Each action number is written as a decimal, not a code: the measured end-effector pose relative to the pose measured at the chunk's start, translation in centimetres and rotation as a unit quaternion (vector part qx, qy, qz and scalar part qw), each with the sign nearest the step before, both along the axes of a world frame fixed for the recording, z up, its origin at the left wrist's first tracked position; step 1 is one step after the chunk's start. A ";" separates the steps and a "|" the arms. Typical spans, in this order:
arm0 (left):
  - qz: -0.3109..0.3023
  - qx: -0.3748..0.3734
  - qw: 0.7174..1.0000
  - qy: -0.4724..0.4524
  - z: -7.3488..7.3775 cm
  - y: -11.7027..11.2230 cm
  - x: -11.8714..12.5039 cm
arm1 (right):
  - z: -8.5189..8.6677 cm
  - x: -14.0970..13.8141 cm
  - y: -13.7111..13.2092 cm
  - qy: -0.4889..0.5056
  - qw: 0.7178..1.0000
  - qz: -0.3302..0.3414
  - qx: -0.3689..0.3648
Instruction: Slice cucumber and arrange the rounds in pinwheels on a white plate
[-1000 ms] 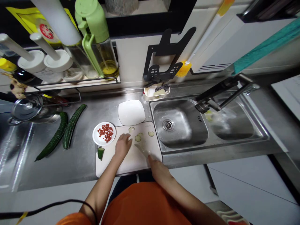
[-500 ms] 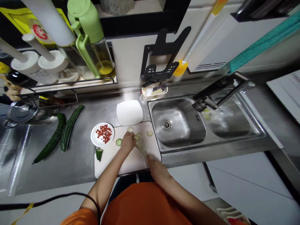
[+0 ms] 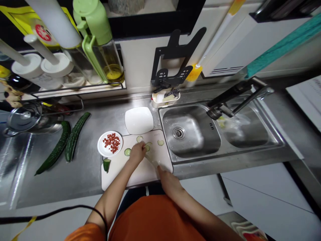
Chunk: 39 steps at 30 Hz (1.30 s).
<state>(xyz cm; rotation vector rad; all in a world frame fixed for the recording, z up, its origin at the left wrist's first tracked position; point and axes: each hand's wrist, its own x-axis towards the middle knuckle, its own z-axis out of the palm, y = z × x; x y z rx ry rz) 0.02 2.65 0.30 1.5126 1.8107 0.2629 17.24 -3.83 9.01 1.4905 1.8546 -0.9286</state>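
My right hand (image 3: 170, 182) is closed around the handle end of a knife. The pale, faint blade of the knife (image 3: 151, 161) points up and left across a white cutting board (image 3: 136, 177). Closed, with fingertips pinched, my left hand (image 3: 137, 152) holds a cucumber piece, mostly hidden by the fingers, at the blade's far end. A thin cucumber slice (image 3: 147, 147) lies right by those fingertips. Around the hand are more slices: one on the left (image 3: 127, 152), one above (image 3: 139, 138), and a slice (image 3: 160, 142) to the right. A cucumber end (image 3: 106, 165) rests at the board's left side.
Beside the board stand a round dish (image 3: 101, 147) of chopped red bits and a white square plate (image 3: 139, 120). Two whole cucumbers (image 3: 72, 142) lie left. On the right is a steel double sink (image 3: 190, 134) with a black faucet (image 3: 225, 100). A condiment rack (image 3: 100, 87) hangs above.
My left fingertips have shifted slightly, and the slice beside them shows more clearly now. My right hand and the knife are nearly where they were. The camera view has moved a little.
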 end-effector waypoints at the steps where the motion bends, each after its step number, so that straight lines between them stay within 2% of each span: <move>1: 0.000 0.001 1.000 -0.002 0.1 0.0 -0.1 | 0.1 0.0 0.0 -0.003 1.000 0.001 0.002; 11: 0.041 -0.009 0.999 0.020 -0.1 -1.2 -1.5 | 0.4 -0.2 0.1 -0.005 1.000 -0.002 0.006; 21: 0.042 -0.025 0.997 0.058 0.5 -2.3 -2.5 | 0.7 0.9 0.2 0.018 1.000 0.005 -0.014; 26: 0.063 -0.020 0.994 0.088 0.5 -2.7 -2.3 | 0.1 -0.2 0.5 0.036 0.999 -0.014 0.009; 32: 0.089 -0.040 0.990 0.107 0.8 -2.9 -2.0 | 0.0 -1.8 1.1 0.023 0.999 0.004 0.023; 39: 0.087 -0.025 0.989 0.120 0.3 -3.1 -2.0 | 0.0 -2.4 1.4 0.030 0.999 0.006 0.021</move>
